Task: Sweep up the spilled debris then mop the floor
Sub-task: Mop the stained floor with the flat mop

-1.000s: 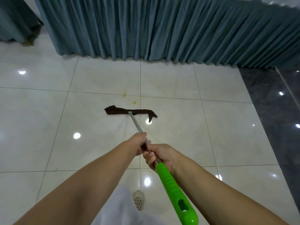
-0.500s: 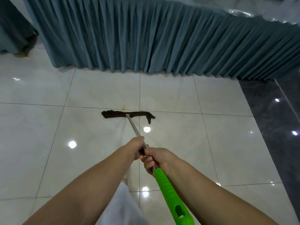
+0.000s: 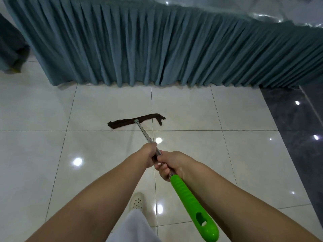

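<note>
Since earlier, mop head [image 3: 135, 121] advanced toward curtain [image 3: 157, 46]; both hands [image 3: 158, 158] grip the pole. We advise flat, overlapping strokes.

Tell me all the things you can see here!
mop cloth: one, dark brown, flat on the floor ahead of the hands
pole: one, silver, from cloth up into the hands
grip: one, bright green, pole's near end, below the right hand
floor: pale glossy tiles; dark tiles along the right
curtain: one, teal, pleated, hanging to the floor behind the cloth
shoe: one, white with holes, at the bottom centre
left hand: one, fingers round the pole
right hand: one, fingers round the pole, just above the grip
</note>
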{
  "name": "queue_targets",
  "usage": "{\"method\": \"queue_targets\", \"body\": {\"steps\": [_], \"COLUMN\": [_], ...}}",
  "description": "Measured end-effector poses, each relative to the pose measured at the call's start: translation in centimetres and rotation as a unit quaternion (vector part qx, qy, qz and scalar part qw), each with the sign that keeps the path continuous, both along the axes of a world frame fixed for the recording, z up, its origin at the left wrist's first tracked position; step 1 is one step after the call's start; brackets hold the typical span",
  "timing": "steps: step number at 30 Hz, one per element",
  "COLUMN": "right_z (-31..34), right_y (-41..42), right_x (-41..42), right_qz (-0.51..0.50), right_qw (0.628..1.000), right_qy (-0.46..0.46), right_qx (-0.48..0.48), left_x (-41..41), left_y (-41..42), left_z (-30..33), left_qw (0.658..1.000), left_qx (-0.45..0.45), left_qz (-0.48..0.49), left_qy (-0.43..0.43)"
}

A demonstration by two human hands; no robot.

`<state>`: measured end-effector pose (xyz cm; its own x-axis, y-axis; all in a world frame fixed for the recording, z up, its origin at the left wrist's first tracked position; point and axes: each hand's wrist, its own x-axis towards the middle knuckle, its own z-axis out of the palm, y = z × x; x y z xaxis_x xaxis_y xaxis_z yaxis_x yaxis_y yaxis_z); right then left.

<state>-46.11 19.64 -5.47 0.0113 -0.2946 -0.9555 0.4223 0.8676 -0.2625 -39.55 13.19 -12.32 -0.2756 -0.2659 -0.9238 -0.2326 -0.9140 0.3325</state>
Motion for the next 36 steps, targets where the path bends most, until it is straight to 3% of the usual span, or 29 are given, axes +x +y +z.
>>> {"method": "queue_targets", "body": {"steps": [9,26,36], "right_z": [-1.9,-1.0,-0.3], "right_y": [-3.1,5.4,14.3], "right_x": [0.9,-1.3,-6.7], "right_qz": [0.079,0.316,0.247], "right_qw": [0.993,0.947,0.969], "right_qy": [0.087,0.059,-0.01], "right_qx": [0.008,0.0,0.013], "left_x": [0.6,1.4,-3.2], "left_y": [-2.7,8.8,17.0], "left_z": [-2.7,-2.6,-1.7], "left_qw": [0.997,0.976,0.986], "left_qx": [-0.008,-0.015,-0.007], "left_qz": [0.073,0.214,0.161], "left_qy": [0.004,-0.034,-0.029]}}
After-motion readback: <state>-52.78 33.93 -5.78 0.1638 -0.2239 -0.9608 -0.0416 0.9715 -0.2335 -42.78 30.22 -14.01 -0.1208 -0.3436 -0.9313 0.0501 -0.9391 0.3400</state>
